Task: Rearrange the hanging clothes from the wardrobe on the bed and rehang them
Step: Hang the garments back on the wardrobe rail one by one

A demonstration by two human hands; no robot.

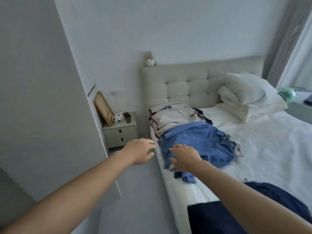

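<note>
**Both hands reaching toward the clothes at the bed's left edge**

While both bare arms are stretching forward, the left hand [141, 152] is hovering with relaxed, slightly spread fingers, grasping nothing, over the floor gap just beside the left edge of the bed [270, 149]. The right hand [184, 157] is spreading loose fingers over the near end of the blue denim shirt [199, 144], its fingertips seeming to rest on the fabric without gripping it; blur is keeping the contact from being certain.

The denim shirt is lying flat along the bed's left edge, partly overlapping a white garment with dark red trim [173, 118] that is sitting nearer the headboard [185, 83]. Dark hangers [201, 115] are poking out beside the white garment. A navy garment [263, 206] is draping over the bed's near corner. White pillows [248, 95] are piling up at the far right corner by the headboard.

A nightstand [120, 132] is standing just left of the bed, carrying a leaning wooden frame [103, 107] and dark cups [127, 116]. A small plush toy [150, 59] is perching on the headboard's left end.
</note>
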